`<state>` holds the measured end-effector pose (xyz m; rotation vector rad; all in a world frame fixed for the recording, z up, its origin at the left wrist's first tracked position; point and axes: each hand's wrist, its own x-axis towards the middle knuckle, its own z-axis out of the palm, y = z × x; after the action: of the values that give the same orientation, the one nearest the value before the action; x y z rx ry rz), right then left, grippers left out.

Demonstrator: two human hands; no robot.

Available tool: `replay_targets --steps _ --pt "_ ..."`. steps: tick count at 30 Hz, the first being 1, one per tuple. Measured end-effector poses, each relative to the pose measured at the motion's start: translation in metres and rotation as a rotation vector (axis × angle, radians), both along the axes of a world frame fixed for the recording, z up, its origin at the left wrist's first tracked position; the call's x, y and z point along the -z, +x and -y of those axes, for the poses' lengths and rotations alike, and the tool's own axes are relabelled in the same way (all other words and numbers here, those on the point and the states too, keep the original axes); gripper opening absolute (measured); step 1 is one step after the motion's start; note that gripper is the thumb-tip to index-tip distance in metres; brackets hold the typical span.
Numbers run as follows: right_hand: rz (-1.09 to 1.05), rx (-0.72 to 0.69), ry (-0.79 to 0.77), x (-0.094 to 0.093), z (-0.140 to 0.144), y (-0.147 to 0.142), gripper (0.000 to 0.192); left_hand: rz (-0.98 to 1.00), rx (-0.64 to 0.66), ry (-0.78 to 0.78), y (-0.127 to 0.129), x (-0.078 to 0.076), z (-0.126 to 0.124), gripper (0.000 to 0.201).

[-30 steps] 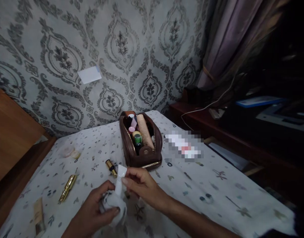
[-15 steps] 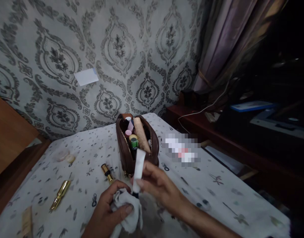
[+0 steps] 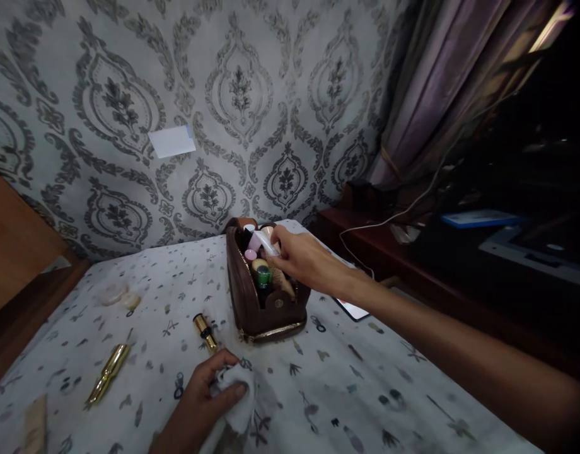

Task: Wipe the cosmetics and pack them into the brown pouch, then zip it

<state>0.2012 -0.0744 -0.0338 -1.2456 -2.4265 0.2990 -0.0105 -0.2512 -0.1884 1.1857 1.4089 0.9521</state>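
A brown zip pouch (image 3: pixel 252 309) stands open on the patterned tablecloth (image 3: pixel 347 391), packed with several upright tubes and bottles. My right hand (image 3: pixel 302 257) reaches over its open top, fingers closed on a white tube (image 3: pixel 265 243) that tilts into the pouch. Near the front edge my left hand (image 3: pixel 202 400) rests on the cloth, gripping a crumpled white tissue (image 3: pixel 236 403). A small black and gold lipstick (image 3: pixel 204 330) lies just beyond that hand, left of the pouch.
A gold tube (image 3: pixel 107 373) lies at the left, a beige stick (image 3: pixel 34 429) at the front left, two round pads (image 3: pixel 120 295) further back. A phone (image 3: pixel 353 309) lies beside my right forearm. A dark wooden shelf (image 3: pixel 413 252) with a white cable stands right; patterned wall behind.
My right hand has carried the white tube from in front of me, away from the tissue, up and into the pouch's open top. My left hand stays low with the tissue.
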Motion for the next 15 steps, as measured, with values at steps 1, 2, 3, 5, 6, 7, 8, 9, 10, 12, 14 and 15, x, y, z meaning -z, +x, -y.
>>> replay_targets --steps 1,2,3,5,6,7,8,9,10,12,14,15 --pt "0.029 0.001 0.0 0.0 -0.001 -0.003 0.019 0.009 -0.023 -0.003 0.0 0.002 0.001 0.045" --pt "0.052 -0.002 -0.001 0.0 -0.002 -0.006 0.019 0.016 -0.047 -0.006 0.0 0.005 0.002 0.046" --pt "0.072 -0.002 0.001 0.001 -0.004 -0.008 0.02 0.021 -0.078 -0.005 0.001 0.006 0.004 0.048" --pt "0.114 -0.003 0.009 0.001 -0.006 -0.011 0.021 0.029 -0.129 -0.002 0.001 0.009 0.006 0.05" --pt "0.14 -0.001 0.013 0.001 -0.007 -0.012 0.02 0.037 -0.135 -0.006 0.001 0.01 0.006 0.051" --pt "0.168 0.007 0.016 0.002 -0.008 -0.013 0.02 0.047 -0.133 -0.008 0.001 0.01 0.007 0.051" --pt "0.194 0.017 0.017 0.002 -0.008 -0.014 0.019 0.058 -0.129 -0.006 0.002 0.01 0.007 0.051" --pt "0.215 0.027 0.018 0.003 -0.008 -0.015 0.018 0.07 -0.124 0.001 0.002 0.009 0.007 0.051" --pt "0.229 0.032 0.02 0.004 -0.008 -0.016 0.018 0.081 -0.118 0.009 0.002 0.009 0.007 0.05" --pt "0.243 0.038 0.026 0.007 -0.008 -0.018 0.019 0.103 -0.106 0.02 0.002 0.007 0.007 0.049" --pt "0.254 0.03 0.036 0.01 -0.01 -0.018 0.02 0.125 -0.098 0.007 0.001 0.007 0.007 0.049" --pt "0.264 0.025 0.045 0.012 -0.011 -0.019 0.019 0.128 -0.095 -0.002 0.0 0.007 0.006 0.049"
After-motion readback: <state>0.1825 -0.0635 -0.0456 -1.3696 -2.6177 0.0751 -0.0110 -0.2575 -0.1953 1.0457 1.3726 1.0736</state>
